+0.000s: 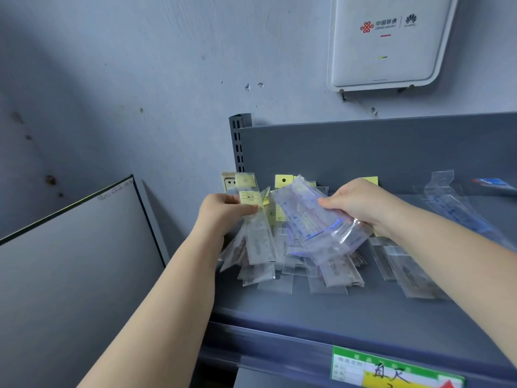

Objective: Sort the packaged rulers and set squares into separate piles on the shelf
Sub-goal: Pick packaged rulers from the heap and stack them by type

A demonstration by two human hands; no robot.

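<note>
Head view: left hand (pixel 223 211) grips a fan of narrow clear-sleeved packs with yellow header cards (pixel 251 219), thumb pressed across the top card, fingers curled behind; packs hang down and splay toward the shelf. Right hand (pixel 361 204) holds a wider clear pack with blue print (pixel 316 219), thumb on top face, fingers curled underneath; pack is tilted, its lower right corner pointing toward the camera, lifted above the heap. Both held bundles sit close together, just apart. Under and between the hands: loose heap of clear packs (pixel 321 264) on the grey shelf (pixel 349 320), overlapping at mixed angles, several yellow hang tabs poking up against the back panel. Cannot tell rulers from set squares in the heap, print too blurred. To the right, under the right forearm, a few more clear packs (pixel 411 275) lie flat, near the heap but not clearly touching it. Further right, well apart, a separate small pile of blue-printed packs (pixel 450 205) lies near the back panel. Shelf front rail carries a green and yellow price label (pixel 391 371) with handwriting. Slotted grey upright (pixel 237 141) at the shelf's left rear corner. White wall-mounted router box (pixel 386 43) above the shelf, green light lit. Dark-framed grey panel (pixel 75 261) leans left of the shelf.
</note>
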